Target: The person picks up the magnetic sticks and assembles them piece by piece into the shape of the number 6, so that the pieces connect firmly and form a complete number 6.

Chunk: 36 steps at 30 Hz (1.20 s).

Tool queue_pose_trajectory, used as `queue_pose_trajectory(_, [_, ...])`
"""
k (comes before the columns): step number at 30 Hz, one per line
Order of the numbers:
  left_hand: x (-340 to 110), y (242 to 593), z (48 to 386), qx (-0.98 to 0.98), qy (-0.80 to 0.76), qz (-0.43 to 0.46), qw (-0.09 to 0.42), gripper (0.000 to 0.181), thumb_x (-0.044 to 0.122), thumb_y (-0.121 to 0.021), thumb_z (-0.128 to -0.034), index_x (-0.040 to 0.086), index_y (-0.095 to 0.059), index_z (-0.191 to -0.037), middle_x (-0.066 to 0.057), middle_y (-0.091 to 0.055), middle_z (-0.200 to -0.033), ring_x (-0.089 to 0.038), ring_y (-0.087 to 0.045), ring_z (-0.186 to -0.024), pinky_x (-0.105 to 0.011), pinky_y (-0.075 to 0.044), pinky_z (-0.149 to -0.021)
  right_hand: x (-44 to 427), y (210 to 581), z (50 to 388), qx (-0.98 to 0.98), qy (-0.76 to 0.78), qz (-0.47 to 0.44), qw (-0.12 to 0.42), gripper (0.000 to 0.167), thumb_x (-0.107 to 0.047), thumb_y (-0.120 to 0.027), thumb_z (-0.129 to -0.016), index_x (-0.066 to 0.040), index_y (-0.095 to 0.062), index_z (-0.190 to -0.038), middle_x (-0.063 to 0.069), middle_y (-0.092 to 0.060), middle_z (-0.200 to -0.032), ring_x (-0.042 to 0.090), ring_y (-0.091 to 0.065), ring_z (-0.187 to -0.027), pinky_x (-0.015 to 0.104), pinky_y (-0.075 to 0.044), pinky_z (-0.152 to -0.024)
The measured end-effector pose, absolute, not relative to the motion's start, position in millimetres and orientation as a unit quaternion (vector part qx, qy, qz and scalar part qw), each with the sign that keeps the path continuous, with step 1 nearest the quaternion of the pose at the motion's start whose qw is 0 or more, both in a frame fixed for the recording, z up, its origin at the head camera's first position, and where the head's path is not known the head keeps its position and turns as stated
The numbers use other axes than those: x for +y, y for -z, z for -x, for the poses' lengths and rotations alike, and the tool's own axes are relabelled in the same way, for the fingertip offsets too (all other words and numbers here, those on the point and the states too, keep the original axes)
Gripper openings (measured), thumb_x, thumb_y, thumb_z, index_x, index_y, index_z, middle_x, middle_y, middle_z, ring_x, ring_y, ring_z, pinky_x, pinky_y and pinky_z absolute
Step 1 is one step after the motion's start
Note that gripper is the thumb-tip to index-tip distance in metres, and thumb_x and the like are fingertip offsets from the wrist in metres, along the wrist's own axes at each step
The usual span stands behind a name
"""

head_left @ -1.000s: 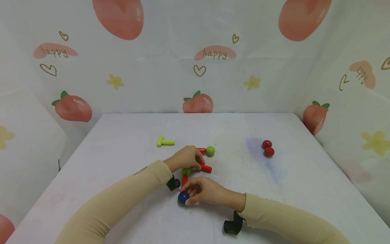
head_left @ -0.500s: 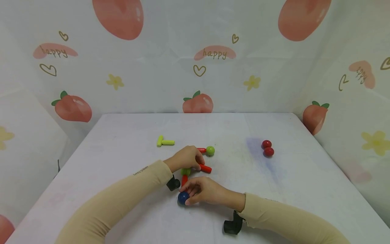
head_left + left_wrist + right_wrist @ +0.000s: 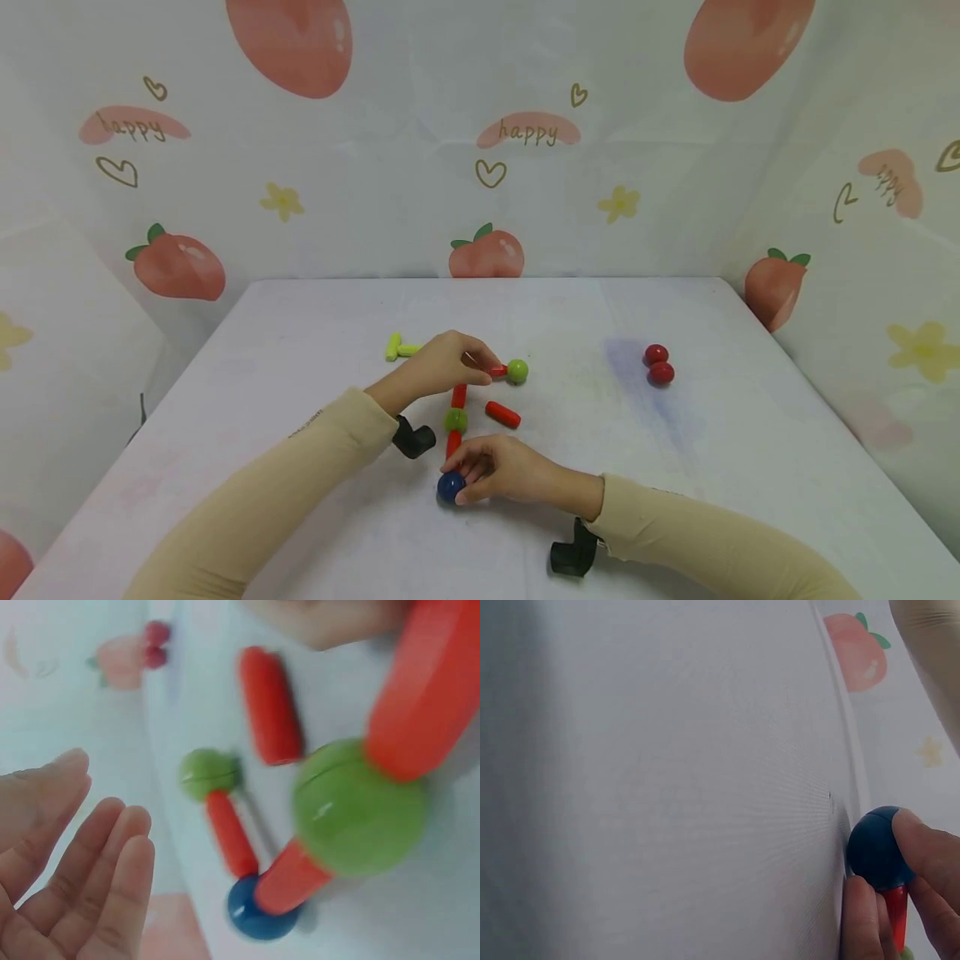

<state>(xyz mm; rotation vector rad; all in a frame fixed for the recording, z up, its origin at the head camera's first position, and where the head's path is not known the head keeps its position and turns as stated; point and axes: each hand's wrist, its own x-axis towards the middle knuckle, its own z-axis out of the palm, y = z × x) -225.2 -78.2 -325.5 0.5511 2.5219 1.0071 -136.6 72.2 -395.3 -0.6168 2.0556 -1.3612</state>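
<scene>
My right hand (image 3: 513, 471) pinches a dark blue ball (image 3: 877, 847) at the near end of a chain lying on the table. From it a red rod (image 3: 453, 442) runs to a green ball (image 3: 360, 806), then another red rod (image 3: 289, 877) leads to a second blue ball (image 3: 259, 915). A further red rod (image 3: 231, 832) joins that one to a far green ball (image 3: 517, 371). My left hand (image 3: 438, 364) hovers over the chain's far corner, fingers apart and holding nothing, hiding that second blue ball in the head view. A loose red rod (image 3: 502, 414) lies right of the chain.
Two dark red balls (image 3: 660, 372) lie touching at the right of the white table (image 3: 750, 467). Yellow-green rods (image 3: 393, 346) sit at the back left, partly behind the left hand. Black camera mounts (image 3: 573, 550) hang under both wrists.
My left hand has let go of the loose red rod and moved up and slightly left. That rod stays on the table. The right hand has not moved from the blue ball.
</scene>
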Motion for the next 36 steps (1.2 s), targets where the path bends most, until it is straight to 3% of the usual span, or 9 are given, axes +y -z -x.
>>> queue_pose_trajectory(6, [-97.7,316.8,220.3,0.897,-0.376,-0.17,0.156,0.023,0.018,-0.069,-0.084,0.016,-0.069,-0.107,-0.002,-0.068,-0.105,-0.015,-0.064,-0.095,-0.031,-0.054,-0.08,71.9,394.7,136.6,0.773,0.512,0.231,0.294,0.031,-0.009,-0.077,-0.075,-0.013,-0.069,-0.104,-0.001,-0.065,-0.097,0.008,-0.058,-0.08,0.015,-0.051,-0.074])
queue_pose_trajectory(12, [-111.0,332.1,210.0,0.904,-0.357,-0.147,0.183,0.026,0.02,-0.07,-0.0835,0.014,-0.068,-0.108,-0.003,-0.066,-0.105,-0.017,-0.061,-0.096,-0.032,-0.052,-0.08,72.0,395.4,137.1,0.775,0.509,0.225,0.298,0.03,-0.01,-0.077,-0.075,-0.014,-0.069,-0.104,-0.002,-0.066,-0.096,0.009,-0.058,-0.08,0.016,-0.051,-0.074])
queue_pose_trajectory(18, [-115.7,350.7,200.8,0.916,-0.324,-0.111,0.209,0.027,0.025,-0.074,-0.0796,0.022,-0.066,-0.105,-0.007,-0.063,-0.112,-0.018,-0.061,-0.095,-0.032,-0.052,-0.077,72.1,396.7,137.8,0.776,0.508,0.226,0.298,0.03,-0.011,-0.077,-0.075,-0.017,-0.069,-0.104,-0.003,-0.066,-0.094,0.01,-0.059,-0.08,0.017,-0.051,-0.074])
queue_pose_trajectory(23, [-116.1,358.4,196.6,0.905,-0.342,-0.101,0.232,0.024,0.022,-0.074,-0.0792,0.022,-0.067,-0.102,-0.006,-0.065,-0.104,-0.014,-0.063,-0.08,-0.029,-0.053,-0.073,72.4,397.5,138.1,0.776,0.508,0.232,0.294,0.03,-0.01,-0.077,-0.075,-0.016,-0.069,-0.104,-0.002,-0.066,-0.093,0.009,-0.059,-0.079,0.016,-0.051,-0.073])
queue_pose_trajectory(36, [-116.6,364.6,193.9,0.91,-0.341,-0.101,0.214,0.024,0.021,-0.076,-0.0765,0.022,-0.07,-0.1,-0.003,-0.066,-0.092,-0.014,-0.058,-0.081,-0.026,-0.049,-0.067,73.1,395.2,137.5,0.774,0.507,0.231,0.301,0.032,-0.009,-0.076,-0.075,-0.017,-0.069,-0.105,-0.003,-0.066,-0.096,0.009,-0.058,-0.081,0.016,-0.051,-0.072])
